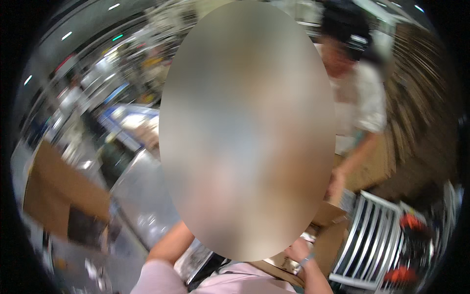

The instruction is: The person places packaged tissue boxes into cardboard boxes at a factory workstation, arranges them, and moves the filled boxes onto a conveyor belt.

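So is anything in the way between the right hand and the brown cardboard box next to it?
Nothing visible: the right hand is right beside the cardboard box's brown side. Blur hides part of the hand, so I can't tell if they touch.

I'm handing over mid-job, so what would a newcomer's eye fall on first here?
With the middle blurred out, probably the silver-barred rack at lower right, with orange-red pieces along its right side. Next, the co-worker at upper right. Then the right hand at bottom, right of centre, by an open box.
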`<state>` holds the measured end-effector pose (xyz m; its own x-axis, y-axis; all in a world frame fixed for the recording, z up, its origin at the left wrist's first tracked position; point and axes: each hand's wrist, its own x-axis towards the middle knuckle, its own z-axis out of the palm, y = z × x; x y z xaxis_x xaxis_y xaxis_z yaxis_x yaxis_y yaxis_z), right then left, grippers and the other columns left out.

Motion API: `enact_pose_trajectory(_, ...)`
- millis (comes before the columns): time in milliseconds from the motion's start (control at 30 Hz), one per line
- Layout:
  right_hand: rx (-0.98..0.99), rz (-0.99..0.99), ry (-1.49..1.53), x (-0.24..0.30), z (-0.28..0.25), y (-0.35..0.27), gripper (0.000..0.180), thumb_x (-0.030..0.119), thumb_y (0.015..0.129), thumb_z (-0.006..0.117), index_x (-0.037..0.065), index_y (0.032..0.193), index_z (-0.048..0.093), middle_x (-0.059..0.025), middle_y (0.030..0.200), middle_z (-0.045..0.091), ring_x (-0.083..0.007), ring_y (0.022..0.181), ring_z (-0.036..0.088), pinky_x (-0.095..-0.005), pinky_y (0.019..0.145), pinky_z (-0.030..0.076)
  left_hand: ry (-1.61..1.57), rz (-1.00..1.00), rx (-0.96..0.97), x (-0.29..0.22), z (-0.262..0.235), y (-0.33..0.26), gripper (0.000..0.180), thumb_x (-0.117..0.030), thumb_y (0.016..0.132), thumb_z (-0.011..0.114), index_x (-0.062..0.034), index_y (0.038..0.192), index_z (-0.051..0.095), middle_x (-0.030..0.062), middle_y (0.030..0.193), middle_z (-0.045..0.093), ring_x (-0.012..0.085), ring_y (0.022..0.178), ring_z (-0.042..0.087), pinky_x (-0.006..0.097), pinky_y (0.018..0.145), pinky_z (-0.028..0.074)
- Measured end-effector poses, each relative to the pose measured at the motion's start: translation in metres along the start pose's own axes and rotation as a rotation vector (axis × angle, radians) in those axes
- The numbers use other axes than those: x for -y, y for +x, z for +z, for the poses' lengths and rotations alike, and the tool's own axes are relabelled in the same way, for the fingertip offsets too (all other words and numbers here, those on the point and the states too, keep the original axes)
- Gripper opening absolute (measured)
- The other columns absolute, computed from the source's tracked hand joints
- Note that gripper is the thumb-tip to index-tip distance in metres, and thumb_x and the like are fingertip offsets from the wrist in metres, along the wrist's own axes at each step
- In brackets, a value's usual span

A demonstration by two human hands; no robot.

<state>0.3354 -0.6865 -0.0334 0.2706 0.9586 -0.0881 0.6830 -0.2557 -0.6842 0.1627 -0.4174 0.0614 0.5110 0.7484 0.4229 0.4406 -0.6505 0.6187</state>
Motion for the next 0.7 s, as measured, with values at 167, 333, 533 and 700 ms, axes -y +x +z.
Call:
enact_pose_trajectory(167, 0.094, 0.231, 0.198, -0.018, 0.035, -0.029, 0.023, 0.026, 0.081, 0.06, 0.007, 0.094, 0.066, -0.0095, 0.073, 0.065, -0.0218, 0.065, 0.062, -0.0314, 0.063, 0.049, 0.632, -0.304, 0.138, 0.129, -0.039, 0.068, 0.069, -0.047, 0.082, 0.057, -0.0075, 0.135, 0.037, 0.0334, 0.131, 0.035, 0.0445, 0.121, 0.039, 0.048, 0.098, 0.036)
enact_pose_trajectory(333, 0.111, 0.515, 0.383, -0.105, 0.044, 0.014, 0.033, 0.033, 0.085, 0.054, 0.004, 0.093, 0.065, -0.0144, 0.085, 0.067, -0.0211, 0.077, 0.064, -0.035, 0.073, 0.05, 1.267, -0.051, 0.71, 0.284, -0.04, 0.169, 0.051, -0.039, 0.087, 0.045, -0.0198, 0.134, 0.041, 0.0082, 0.141, 0.037, 0.0321, 0.126, 0.039, 0.055, 0.109, 0.013)
enact_pose_trajectory(533, -0.159, 0.822, 0.352, -0.178, 0.056, 0.045, 0.019, 0.016, 0.082, 0.05, 0.007, 0.089, 0.064, -0.0156, 0.086, 0.065, -0.0291, 0.081, 0.063, -0.0368, 0.074, 0.048, 0.72, -0.034, 0.202, 0.289, -0.025, 0.181, 0.034, -0.035, 0.089, 0.051, -0.0067, 0.105, 0.061, 0.016, 0.128, 0.046, 0.0333, 0.112, 0.047, 0.043, 0.09, 0.039)
enact_pose_trajectory(700, 0.1, 0.887, -0.058, -0.197, 0.081, 0.052, 0.016, 0.013, 0.084, 0.051, 0.009, 0.091, 0.064, -0.0145, 0.094, 0.064, -0.0313, 0.09, 0.059, -0.0383, 0.081, 0.047, 0.4, 0.046, 0.283, 0.198, -0.045, 0.087, 0.019, -0.019, 0.084, 0.057, -0.0017, 0.092, 0.057, 0.0156, 0.132, 0.041, 0.034, 0.122, 0.035, 0.042, 0.101, 0.027)
